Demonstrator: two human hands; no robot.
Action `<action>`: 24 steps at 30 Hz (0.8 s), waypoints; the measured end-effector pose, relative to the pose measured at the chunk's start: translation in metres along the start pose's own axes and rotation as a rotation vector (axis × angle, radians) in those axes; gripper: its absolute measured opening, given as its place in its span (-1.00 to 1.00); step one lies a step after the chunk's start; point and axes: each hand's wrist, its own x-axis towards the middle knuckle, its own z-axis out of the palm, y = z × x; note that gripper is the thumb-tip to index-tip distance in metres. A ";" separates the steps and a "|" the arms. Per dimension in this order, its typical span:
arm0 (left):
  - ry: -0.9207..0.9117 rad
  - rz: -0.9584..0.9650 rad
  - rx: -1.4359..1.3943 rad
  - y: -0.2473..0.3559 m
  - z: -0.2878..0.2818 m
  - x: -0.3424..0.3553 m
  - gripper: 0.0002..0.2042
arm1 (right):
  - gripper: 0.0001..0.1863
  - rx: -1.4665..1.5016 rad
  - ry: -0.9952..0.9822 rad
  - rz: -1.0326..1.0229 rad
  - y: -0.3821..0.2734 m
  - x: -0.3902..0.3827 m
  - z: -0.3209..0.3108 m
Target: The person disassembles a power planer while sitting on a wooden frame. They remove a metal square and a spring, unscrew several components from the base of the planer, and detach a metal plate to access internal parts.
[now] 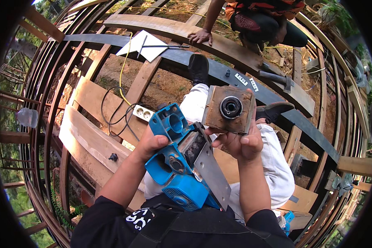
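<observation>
My left hand (149, 144) is closed round the blue housing of an electric planer (186, 192), which lies tilted over my lap. Its flat metal base plate (213, 175) faces right, and openings in the blue body show dark inner parts. In my right hand (244, 142) is a square brown block (211, 113) with a round black ring-shaped part (230, 107) at its middle. My fingers grip the block from below and its right side, just right of the planer. The block's underside is hidden.
A white socket strip (143, 112) with its cable lies left of my legs. A black knob (113, 157) rests on a plank. Beyond are a white sheet (144, 46), small white pieces (241, 79) and a hammer-like tool (279, 79). Another person's hand (200, 37) rests on a far beam.
</observation>
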 end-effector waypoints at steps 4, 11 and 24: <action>0.000 0.016 0.017 0.004 0.007 0.002 -0.01 | -0.12 0.021 -0.095 -0.107 0.003 0.004 0.007; -0.010 0.039 -0.011 0.005 0.008 0.001 0.03 | -0.60 -0.085 0.018 -0.076 0.012 0.013 0.000; -0.059 0.031 -0.023 0.017 0.020 0.000 0.01 | -0.08 -0.612 0.032 0.004 0.000 0.021 0.031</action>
